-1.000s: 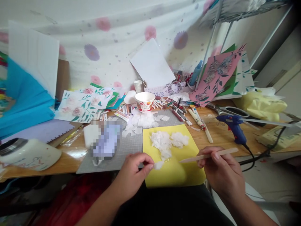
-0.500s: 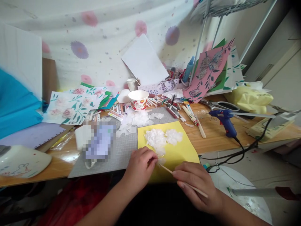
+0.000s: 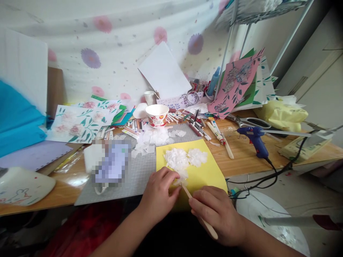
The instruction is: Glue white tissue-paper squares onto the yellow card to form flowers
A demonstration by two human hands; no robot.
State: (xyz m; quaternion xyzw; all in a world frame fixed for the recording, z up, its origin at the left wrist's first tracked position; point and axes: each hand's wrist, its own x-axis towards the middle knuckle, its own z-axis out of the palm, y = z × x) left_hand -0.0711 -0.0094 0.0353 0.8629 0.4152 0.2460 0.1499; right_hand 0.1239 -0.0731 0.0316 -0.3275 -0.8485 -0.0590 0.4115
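My right hand [image 3: 215,212] grips a flat wooden craft stick [image 3: 189,192] that slants up to the left. The stick's far tip touches a small white tissue-paper petal [image 3: 183,175] at the lower end of the white tissue-paper flowers [image 3: 175,159]. These flowers lie on a yellow sheet of paper [image 3: 211,171] at the table's front edge. My left hand [image 3: 160,191] is beside the petal, its thumb and forefinger apart with nothing visible between them. The other left fingers are curled and partly hidden.
Loose white tissue pieces [image 3: 154,137] lie on a grey cutting mat [image 3: 139,171], with a paper bowl [image 3: 157,116] behind. To the right are a blue glue gun [image 3: 254,137] with its cord, scissors [image 3: 252,122] and several markers [image 3: 197,128]. A blurred-out phone-shaped thing [image 3: 112,162] lies left.
My left thumb and forefinger have parted from their pinch near the petal. The stick has turned so its broad face shows, and my right hand has moved slightly left.
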